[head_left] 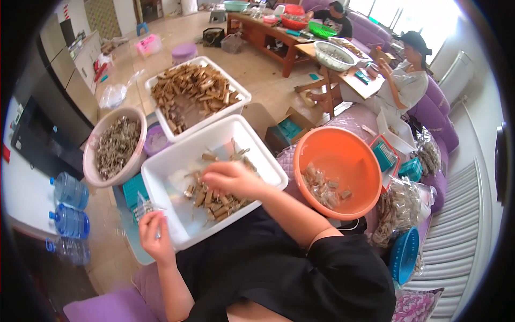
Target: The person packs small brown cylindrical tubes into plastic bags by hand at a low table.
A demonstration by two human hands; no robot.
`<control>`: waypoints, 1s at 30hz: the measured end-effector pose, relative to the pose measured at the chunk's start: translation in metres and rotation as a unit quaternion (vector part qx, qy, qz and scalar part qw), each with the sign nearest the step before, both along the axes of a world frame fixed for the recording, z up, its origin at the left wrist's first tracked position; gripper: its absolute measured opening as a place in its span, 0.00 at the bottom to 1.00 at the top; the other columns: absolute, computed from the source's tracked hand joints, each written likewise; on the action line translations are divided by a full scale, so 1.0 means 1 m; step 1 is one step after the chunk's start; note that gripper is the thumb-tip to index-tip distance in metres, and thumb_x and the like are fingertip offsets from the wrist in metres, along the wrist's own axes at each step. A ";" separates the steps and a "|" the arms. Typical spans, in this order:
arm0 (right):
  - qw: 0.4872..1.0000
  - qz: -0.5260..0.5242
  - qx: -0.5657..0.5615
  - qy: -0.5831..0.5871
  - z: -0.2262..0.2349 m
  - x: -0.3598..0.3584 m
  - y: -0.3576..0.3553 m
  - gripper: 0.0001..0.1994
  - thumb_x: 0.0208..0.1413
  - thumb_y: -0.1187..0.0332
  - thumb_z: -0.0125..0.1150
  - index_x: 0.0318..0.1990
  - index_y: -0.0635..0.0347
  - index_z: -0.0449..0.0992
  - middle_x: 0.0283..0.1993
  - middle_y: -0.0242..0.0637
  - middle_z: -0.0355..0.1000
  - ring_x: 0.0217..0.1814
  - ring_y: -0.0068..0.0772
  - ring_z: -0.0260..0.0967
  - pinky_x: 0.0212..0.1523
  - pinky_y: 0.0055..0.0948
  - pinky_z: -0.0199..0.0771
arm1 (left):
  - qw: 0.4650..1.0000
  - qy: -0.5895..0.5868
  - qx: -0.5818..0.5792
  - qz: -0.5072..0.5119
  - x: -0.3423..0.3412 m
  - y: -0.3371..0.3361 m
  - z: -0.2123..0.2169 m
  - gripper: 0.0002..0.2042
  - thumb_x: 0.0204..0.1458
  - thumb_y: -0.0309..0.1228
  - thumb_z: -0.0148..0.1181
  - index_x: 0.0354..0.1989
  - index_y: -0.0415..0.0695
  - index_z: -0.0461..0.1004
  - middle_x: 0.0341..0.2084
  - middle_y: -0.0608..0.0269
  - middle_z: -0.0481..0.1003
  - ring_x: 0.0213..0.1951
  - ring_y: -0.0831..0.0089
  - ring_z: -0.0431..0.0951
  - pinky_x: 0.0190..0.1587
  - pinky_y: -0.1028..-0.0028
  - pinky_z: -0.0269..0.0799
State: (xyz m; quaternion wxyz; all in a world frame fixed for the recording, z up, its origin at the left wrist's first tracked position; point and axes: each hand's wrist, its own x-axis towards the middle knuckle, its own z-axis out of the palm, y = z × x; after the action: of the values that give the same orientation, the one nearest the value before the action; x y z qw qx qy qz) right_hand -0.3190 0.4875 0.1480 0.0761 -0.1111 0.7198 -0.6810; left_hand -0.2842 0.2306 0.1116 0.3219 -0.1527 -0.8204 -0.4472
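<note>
In front of me a white rectangular tub (166, 212) holds a loose heap of short brown pieces (220, 206), some with dry, stringy strands. My right hand (232, 178) reaches over this heap, fingers bent down together at its edge; whatever they pinch is hidden. At the tub's near left corner, my left hand (155, 239) is closed on a small clear plastic bag (145, 205), which stands up above the fingers. What the bag contains is too small to make out.
Beyond stands another white tub (244, 96) of brown pieces. Left is a pink basin (91, 161) of dried strands; right, an orange basin (343, 145) with filled clear bags. A blue basket (405, 255) sits lower right. Two people work at tables (257, 27) farther back.
</note>
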 end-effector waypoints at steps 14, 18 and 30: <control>0.996 0.079 -0.050 -0.004 -0.009 -0.103 -0.016 0.15 0.55 0.61 0.57 0.42 0.63 0.73 0.36 0.36 0.72 0.35 0.23 0.71 0.28 0.21 0.73 | 0.987 -0.035 -0.045 -0.148 -0.088 0.075 0.019 0.09 0.43 0.18 0.61 0.34 0.37 0.76 0.34 0.59 0.72 0.38 0.65 0.73 0.41 0.71 0.68; 0.993 0.108 -0.035 -0.021 -0.041 -0.107 -0.014 0.17 0.56 0.65 0.54 0.54 0.54 0.68 0.47 0.31 0.67 0.47 0.24 0.64 0.45 0.23 0.66 | 0.982 0.030 -0.090 -0.165 -0.088 0.080 0.005 0.08 0.41 0.18 0.62 0.32 0.38 0.76 0.32 0.60 0.72 0.37 0.66 0.73 0.40 0.71 0.69; 0.978 0.187 0.037 0.081 -0.051 -0.102 -0.006 0.16 0.45 0.79 0.58 0.44 0.58 0.73 0.47 0.34 0.70 0.47 0.27 0.68 0.47 0.26 0.69 | 0.969 -0.060 0.034 -0.237 -0.079 0.070 0.005 0.07 0.43 0.18 0.62 0.32 0.38 0.76 0.35 0.60 0.71 0.40 0.70 0.71 0.42 0.75 0.67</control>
State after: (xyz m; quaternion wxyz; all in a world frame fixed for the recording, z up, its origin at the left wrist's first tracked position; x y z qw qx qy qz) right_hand -0.4206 0.4815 0.0973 0.1475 -0.2958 0.7146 -0.6165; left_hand -0.3630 0.3003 0.1168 0.1622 -0.3044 -0.7630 -0.5466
